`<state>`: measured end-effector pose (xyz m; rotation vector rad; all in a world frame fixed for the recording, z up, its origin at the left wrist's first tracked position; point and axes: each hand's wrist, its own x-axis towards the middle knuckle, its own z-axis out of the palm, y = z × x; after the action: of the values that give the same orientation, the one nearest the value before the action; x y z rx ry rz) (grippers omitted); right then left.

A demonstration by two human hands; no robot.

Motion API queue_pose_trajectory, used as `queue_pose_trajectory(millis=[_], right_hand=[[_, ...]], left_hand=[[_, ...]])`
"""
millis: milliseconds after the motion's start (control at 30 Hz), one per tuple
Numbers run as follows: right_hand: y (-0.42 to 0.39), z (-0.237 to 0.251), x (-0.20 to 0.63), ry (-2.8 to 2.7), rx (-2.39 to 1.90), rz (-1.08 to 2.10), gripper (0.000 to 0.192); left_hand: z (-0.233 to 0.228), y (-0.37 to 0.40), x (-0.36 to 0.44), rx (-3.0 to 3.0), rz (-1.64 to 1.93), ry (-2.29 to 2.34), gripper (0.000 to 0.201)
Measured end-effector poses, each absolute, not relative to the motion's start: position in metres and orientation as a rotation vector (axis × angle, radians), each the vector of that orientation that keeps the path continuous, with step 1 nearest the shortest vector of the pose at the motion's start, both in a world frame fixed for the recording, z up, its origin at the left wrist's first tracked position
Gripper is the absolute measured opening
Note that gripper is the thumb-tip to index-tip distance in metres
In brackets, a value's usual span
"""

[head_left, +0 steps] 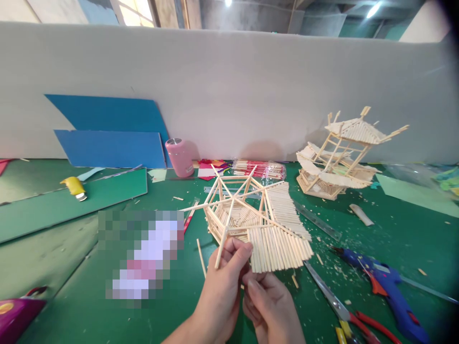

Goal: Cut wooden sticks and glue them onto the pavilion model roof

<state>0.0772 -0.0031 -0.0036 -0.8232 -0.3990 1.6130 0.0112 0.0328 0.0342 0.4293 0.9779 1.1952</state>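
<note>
Left hand [229, 262] pinches edge of stick roof [281, 249], likely keeping stick house [234, 217] still, mid-tabletop [81, 315]. Right hand [270, 303] just below, fingertips together; can't tell if holding anything.

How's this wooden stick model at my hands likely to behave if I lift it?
The stick model is probably light for its size, being mostly open framework. It's likely fragile, since thin sticks jut out unsupported on the left. It may tip toward the slatted panels, which cover only one side.
</note>
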Motion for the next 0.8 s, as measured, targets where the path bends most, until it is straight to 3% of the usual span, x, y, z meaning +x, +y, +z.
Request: queue_pose_trajectory(millis=[800], right_hand=[[-0.0012,-0.005,0.0781,-0.372,-0.867,1.608,0.029]], left_hand=[[0.0344,0.0335,0.0124,0.414,1.21,1.0,0.021]])
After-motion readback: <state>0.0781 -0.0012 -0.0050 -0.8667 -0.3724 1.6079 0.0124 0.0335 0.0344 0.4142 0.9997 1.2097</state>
